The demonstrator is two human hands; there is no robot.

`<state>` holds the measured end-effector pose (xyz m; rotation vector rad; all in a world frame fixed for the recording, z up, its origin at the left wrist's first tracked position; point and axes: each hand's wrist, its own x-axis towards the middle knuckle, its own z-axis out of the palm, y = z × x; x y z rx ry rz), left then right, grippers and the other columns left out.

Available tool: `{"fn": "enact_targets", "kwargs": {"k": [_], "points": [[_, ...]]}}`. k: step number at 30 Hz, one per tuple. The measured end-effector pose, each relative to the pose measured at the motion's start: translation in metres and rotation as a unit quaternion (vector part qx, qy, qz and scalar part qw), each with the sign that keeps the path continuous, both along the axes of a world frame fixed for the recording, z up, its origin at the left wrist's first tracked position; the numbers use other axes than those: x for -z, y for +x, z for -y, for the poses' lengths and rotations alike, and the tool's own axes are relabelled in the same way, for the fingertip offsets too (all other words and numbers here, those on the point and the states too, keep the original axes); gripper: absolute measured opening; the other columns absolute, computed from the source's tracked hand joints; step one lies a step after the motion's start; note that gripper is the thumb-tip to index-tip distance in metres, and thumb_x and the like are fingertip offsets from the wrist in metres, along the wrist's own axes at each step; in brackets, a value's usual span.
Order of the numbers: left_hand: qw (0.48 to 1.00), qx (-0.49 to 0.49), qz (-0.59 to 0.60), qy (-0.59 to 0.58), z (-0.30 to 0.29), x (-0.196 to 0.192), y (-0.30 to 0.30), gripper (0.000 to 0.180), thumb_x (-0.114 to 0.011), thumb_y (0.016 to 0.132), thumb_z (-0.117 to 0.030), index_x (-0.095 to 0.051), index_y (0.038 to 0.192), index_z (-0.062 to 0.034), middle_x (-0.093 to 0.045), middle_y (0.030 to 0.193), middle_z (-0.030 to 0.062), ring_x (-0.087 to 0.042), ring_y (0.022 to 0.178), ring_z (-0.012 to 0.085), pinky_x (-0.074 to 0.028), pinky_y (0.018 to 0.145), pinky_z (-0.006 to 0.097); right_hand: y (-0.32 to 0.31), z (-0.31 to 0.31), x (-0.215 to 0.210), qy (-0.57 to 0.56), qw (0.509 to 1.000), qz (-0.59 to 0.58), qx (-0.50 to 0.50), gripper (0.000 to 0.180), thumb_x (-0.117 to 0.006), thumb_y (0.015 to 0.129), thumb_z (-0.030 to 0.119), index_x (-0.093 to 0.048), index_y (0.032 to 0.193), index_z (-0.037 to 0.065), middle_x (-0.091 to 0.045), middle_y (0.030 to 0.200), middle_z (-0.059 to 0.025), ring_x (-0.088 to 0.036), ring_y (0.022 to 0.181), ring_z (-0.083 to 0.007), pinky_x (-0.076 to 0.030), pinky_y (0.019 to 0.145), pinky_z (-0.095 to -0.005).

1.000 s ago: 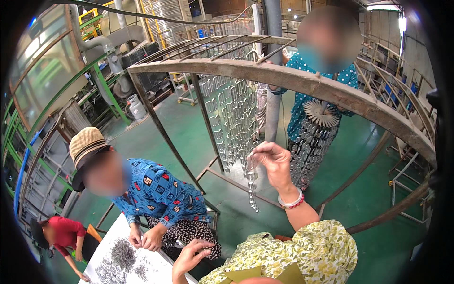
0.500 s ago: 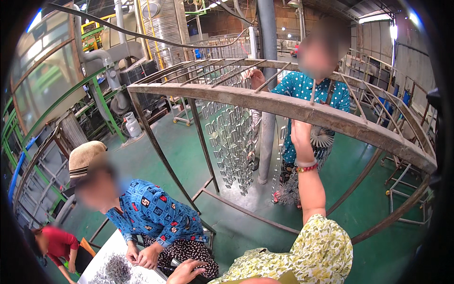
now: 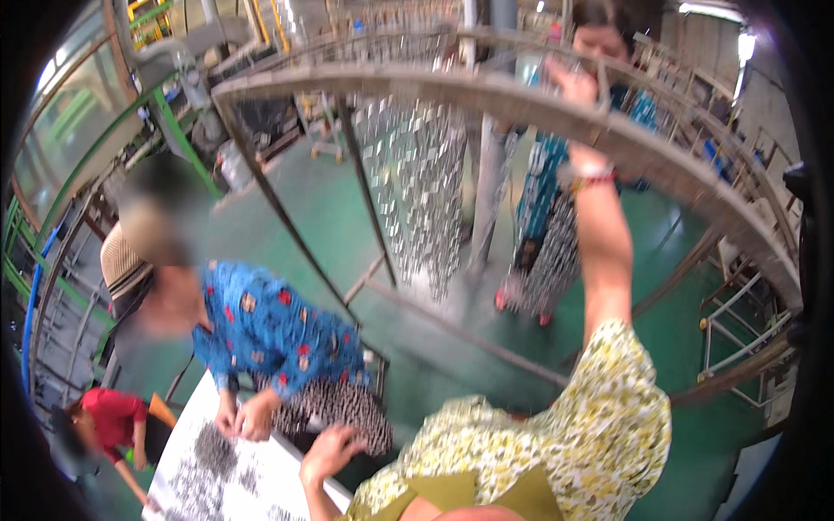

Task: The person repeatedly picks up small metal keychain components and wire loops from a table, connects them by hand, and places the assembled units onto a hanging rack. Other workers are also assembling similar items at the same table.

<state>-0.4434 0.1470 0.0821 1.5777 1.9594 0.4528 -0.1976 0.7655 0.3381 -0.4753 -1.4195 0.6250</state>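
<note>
"Where is the right hand (image 3: 573, 84) reaching?"

"It is reaching up at one brownish metal rack (image 3: 330, 80), whose long axis is running left to right; blur is hiding whether the grip is holding anything, so I cannot tell."

"And the left hand (image 3: 330, 451)?"

"It is hovering by one white desk (image 3: 282, 462), fingers loosely curling, holding nothing visible. Silvery metal strands (image 3: 421, 200), too blurred for counting, are hanging vertically under the rack, pointing downward."

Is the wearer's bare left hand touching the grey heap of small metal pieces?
Apart: the head view shows white tabletop between the left hand and the heap.
</note>
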Motion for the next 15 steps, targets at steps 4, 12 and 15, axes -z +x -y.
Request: {"fn": "enact_targets", "kwargs": {"k": [4, 12, 15], "points": [[0.995, -0.061, 0.057, -0.046, -0.008, -0.013, 0.008, 0.032, -0.063, 0.088, -0.025, -0.065, 0.113, -0.0056, -0.065, 0.104, 0.0171, -0.058, 0.103, 0.0350, -0.045, 0.089, 0.042, -0.005, -0.002, -0.001, -0.051, 0.998, 0.016, -0.041, 0.026, -0.072, 0.084, 0.015, -0.067, 0.107, 0.003, -0.070, 0.100, -0.0110, -0.065, 0.090, -0.0159, -0.050, 0.079, -0.0279], [0.989, -0.114, 0.074, -0.063, 0.012, 0.006, 0.004, 0.029, -0.065, 0.087, -0.020, -0.066, 0.112, -0.0060, -0.064, 0.102, 0.0157, -0.059, 0.099, 0.0342, -0.046, 0.087, 0.040, -0.022, -0.008, 0.004, -0.081, 0.994, 0.046, -0.054, 0.032, -0.072, 0.084, 0.016, -0.063, 0.113, 0.005, -0.068, 0.105, -0.0103, -0.064, 0.091, -0.0150, -0.050, 0.079, -0.0270], [0.988, -0.126, 0.069, -0.061, 0.014, 0.005, 0.002, 0.029, -0.065, 0.087, -0.020, -0.066, 0.112, -0.0058, -0.064, 0.102, 0.0156, -0.059, 0.099, 0.0344, -0.046, 0.087, 0.040, -0.024, -0.015, 0.009, -0.092, 0.993, 0.057, -0.050, 0.035, -0.072, 0.084, 0.016, -0.061, 0.116, 0.006, -0.067, 0.108, -0.0100, -0.064, 0.091, -0.0147, -0.050, 0.080, -0.0267]]}}
